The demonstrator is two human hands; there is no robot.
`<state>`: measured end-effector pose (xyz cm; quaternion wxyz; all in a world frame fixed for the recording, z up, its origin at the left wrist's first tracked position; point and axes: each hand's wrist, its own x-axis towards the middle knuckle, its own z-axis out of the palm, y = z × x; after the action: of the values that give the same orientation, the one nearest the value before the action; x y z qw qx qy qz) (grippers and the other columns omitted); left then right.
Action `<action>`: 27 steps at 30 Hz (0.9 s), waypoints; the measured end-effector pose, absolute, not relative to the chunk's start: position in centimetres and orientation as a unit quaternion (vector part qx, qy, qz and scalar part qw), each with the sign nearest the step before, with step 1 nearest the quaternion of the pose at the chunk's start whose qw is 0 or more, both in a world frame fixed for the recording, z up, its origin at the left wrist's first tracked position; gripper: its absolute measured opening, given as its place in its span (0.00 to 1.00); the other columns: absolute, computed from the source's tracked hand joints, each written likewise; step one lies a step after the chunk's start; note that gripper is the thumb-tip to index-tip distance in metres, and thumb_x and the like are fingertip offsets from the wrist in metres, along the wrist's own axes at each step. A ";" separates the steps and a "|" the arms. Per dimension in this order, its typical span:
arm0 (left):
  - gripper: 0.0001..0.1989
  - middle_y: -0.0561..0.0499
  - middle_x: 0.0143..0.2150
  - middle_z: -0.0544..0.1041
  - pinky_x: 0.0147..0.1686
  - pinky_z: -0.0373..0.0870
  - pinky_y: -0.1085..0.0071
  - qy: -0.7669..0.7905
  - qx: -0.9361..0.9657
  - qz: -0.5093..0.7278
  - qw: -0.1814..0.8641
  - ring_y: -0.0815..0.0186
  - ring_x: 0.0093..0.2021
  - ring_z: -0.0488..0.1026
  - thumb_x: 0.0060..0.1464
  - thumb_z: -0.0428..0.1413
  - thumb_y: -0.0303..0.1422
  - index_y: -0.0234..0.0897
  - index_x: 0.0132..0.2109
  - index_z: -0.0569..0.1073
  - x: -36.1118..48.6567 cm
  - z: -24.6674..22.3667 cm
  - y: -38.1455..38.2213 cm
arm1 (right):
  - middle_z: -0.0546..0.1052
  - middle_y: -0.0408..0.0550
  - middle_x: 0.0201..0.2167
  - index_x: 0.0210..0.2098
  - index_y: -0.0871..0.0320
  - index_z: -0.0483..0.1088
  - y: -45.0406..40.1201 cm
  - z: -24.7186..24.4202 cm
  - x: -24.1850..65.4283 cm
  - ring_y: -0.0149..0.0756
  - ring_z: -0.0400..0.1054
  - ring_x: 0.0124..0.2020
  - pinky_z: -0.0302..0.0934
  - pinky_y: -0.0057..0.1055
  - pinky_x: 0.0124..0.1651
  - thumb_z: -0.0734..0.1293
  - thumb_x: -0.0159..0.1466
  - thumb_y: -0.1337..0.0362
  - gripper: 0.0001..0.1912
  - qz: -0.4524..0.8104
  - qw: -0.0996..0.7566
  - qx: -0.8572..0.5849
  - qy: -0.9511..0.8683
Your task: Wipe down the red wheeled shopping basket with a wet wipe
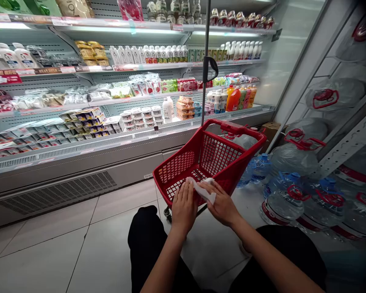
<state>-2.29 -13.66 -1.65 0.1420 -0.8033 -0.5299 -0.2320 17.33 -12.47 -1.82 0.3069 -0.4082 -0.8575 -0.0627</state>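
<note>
A red plastic shopping cart (178, 160) with a grid basket stands in front of me, its near rim close to my hands. My right hand (222, 205) has its fingers closed over a crumpled white wipe (205, 193) at that rim. Beside it, my left hand (184, 205) lies with straight fingers over the near edge of the basket, next to the wipe's left end. Part of the wipe and the rim beneath are hidden by my fingers.
A refrigerated display (134, 140) with dairy cups, bottles and packs runs along the left and back. Large water bottles (283, 203) stand and lie on the right. A dark pole with a handle (210, 69) rises behind the cart. My knees frame the tiled floor (116, 244).
</note>
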 end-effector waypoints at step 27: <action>0.34 0.48 0.76 0.58 0.70 0.58 0.52 -0.527 -0.799 -0.259 0.128 0.53 0.71 0.63 0.66 0.52 0.33 0.44 0.76 0.53 -2.9 -0.2 -11.3 | 0.63 0.46 0.72 0.77 0.51 0.44 -13.9 3.4 32.0 0.44 0.56 0.73 0.43 0.52 0.76 0.54 0.71 0.66 0.36 -0.222 0.340 -0.599 -0.691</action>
<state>-2.88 -11.26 -0.16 0.1282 -0.7994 -0.5268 -0.2588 32.02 -13.91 3.41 0.3403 -0.5985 -0.6906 -0.2216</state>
